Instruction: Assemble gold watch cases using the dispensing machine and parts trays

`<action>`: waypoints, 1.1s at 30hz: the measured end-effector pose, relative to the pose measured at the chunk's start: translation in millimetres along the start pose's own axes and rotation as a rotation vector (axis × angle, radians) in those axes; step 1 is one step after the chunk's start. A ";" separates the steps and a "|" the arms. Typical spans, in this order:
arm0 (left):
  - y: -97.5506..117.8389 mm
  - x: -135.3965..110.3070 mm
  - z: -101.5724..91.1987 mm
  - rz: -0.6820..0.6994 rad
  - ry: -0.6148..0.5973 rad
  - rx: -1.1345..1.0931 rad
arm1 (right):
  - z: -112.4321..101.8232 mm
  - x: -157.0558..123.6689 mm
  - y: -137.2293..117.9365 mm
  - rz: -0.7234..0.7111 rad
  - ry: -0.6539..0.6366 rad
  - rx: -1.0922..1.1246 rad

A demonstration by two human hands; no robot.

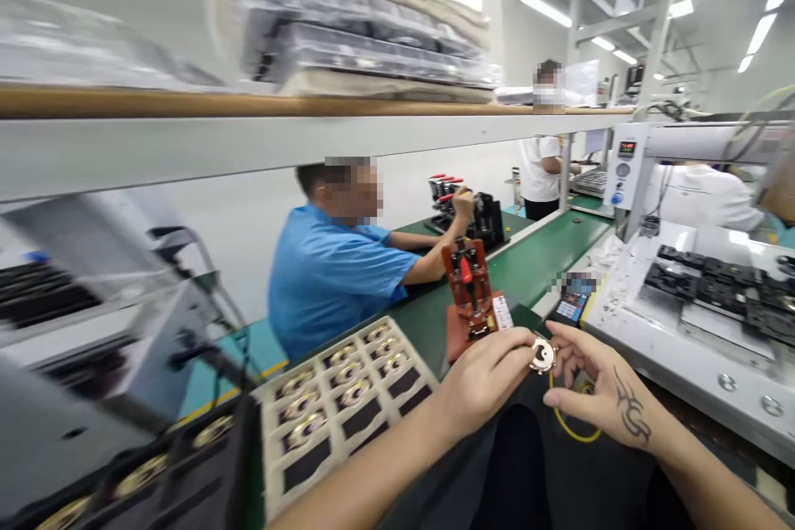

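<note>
My left hand (pixel 481 381) and my right hand (pixel 599 389) meet in front of me over the green bench. Together they pinch a small round metal part (pixel 542 354) with a white and brass face. The left fingers grip its left edge, the right fingers its right edge. Just behind the part stands a red toggle-clamp fixture (pixel 470 290). A foam tray (pixel 339 406) with several round brass parts in its pockets lies to the left of my left forearm. A yellow cable (pixel 568 426) loops under my right hand.
A small handheld device with a lit screen (pixel 571 304) lies right of the fixture. A white machine with black fixtures (pixel 714 298) fills the right. A person in a blue shirt (pixel 335 265) works a black press (pixel 478 215) across the bench. An overhead shelf (pixel 248 137) carries wrapped trays.
</note>
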State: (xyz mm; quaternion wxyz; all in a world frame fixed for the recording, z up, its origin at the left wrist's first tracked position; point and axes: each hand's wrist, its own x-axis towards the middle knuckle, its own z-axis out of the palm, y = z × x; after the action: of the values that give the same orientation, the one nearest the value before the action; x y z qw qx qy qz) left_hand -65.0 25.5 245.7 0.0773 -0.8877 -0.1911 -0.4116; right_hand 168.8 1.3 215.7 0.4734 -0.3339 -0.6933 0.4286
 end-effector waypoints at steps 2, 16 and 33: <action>-0.6 11.5 18.2 0.114 -0.009 0.012 | -14.1 -8.1 -4.6 -0.030 0.029 -0.065; 13.4 137.6 152.2 0.069 -0.119 -0.321 | -147.3 -107.0 -28.2 0.021 0.677 -0.646; 49.8 365.6 362.1 -0.064 -0.972 -0.325 | -212.8 -273.0 -77.3 0.283 1.136 -0.887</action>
State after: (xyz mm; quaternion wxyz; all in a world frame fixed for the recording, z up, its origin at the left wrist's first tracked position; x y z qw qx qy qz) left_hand 423.9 187.4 289.6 -0.1721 -0.9708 -0.1656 0.0223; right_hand 454.8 -208.4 224.2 0.5203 -0.7510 -0.3997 -0.0745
